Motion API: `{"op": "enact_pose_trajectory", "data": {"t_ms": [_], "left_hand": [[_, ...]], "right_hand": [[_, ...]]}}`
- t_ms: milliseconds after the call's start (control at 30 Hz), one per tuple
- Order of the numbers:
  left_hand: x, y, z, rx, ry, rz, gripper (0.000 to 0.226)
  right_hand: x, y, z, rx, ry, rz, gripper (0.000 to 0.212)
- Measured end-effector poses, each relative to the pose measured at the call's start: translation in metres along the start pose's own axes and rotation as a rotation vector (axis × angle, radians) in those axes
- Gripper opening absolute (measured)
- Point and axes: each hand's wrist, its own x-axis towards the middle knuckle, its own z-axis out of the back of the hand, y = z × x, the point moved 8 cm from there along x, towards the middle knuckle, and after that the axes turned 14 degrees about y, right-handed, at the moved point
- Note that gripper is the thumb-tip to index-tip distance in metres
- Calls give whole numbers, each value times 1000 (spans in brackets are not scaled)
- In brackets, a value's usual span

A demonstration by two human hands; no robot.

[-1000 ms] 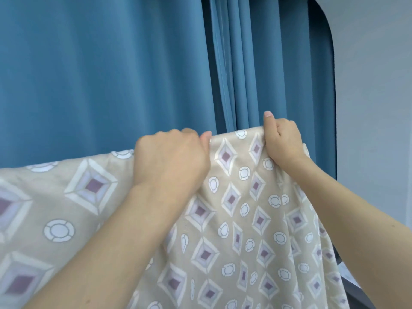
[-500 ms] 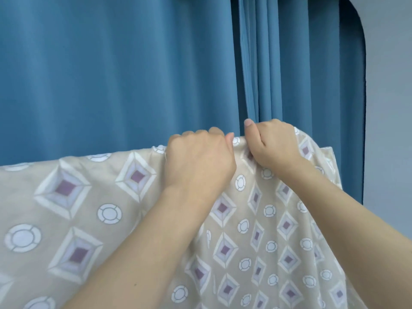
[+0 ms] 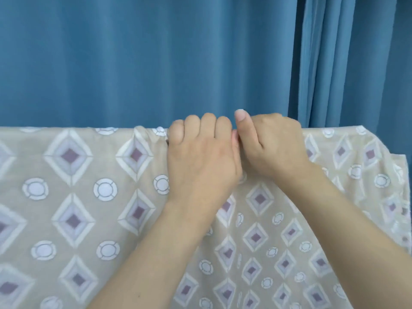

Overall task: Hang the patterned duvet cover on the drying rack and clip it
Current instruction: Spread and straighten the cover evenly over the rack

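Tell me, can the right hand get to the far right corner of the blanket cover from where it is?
Probably yes. The right hand grips the duvet cover's top edge, and the corner lies along that same edge with only bare cloth between. It would need to loosen its grip first.

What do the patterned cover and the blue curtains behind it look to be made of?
The duvet cover looks like thin, matte woven cloth, perhaps cotton: it drapes softly and puckers by the left hand. The curtain seems a heavier, faintly napped fabric, hanging in broad smooth folds.
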Motion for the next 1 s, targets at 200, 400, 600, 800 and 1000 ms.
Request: {"op": "enact_pose_trajectory", "data": {"t_ms": [200, 400, 600, 800, 1000], "left_hand": [[-58, 72, 4, -127, -97, 290, 40], [-67, 132, 26, -110, -181, 435, 41], [-82, 157, 37, -114, -142, 401, 47], [-88, 150, 23, -72, 29, 471, 31], [-87, 139, 19, -71, 117, 329, 29]], "right_hand": [[11, 17, -10, -49, 23, -85, 51], [31, 62, -10, 61, 135, 57, 55], [27, 89, -14, -5, -15, 24, 57], [28, 85, -14, 45, -81, -30, 56], [25, 76, -14, 69, -126, -28, 56]]}}
